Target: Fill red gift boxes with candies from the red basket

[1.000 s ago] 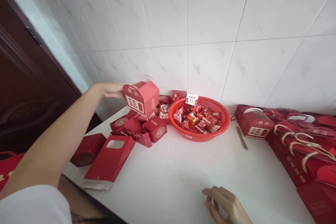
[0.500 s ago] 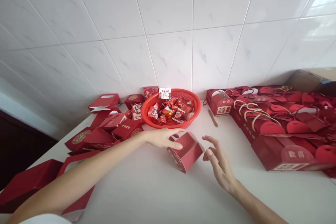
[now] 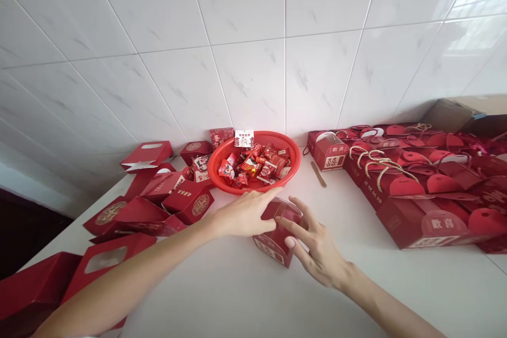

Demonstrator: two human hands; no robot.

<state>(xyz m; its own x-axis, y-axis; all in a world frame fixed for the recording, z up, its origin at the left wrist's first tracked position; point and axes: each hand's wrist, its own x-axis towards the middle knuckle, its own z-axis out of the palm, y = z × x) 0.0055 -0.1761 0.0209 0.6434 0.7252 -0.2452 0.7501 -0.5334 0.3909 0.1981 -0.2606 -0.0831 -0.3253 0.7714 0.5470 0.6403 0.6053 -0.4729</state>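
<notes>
In the head view, a red plastic basket (image 3: 217, 178) stands near the tiled wall, filled with wrapped sweets (image 3: 257, 168), a white card (image 3: 244, 138) at its back rim. Folded red boxes (image 3: 186, 202) cluster to its left; rows of handled boxes (image 3: 402, 222) stand at right, their contents mostly hidden. The red box (image 3: 280, 243) sits on the white table (image 3: 222, 296), in front of the basket and between the hands; its inside is too covered to read. The left hand (image 3: 247, 214) reaches across, grasping the box, thumb on the near side. The right hand (image 3: 319, 248) bends over its right side, fingers loosely curled; whether they grip, I cannot tell.
</notes>
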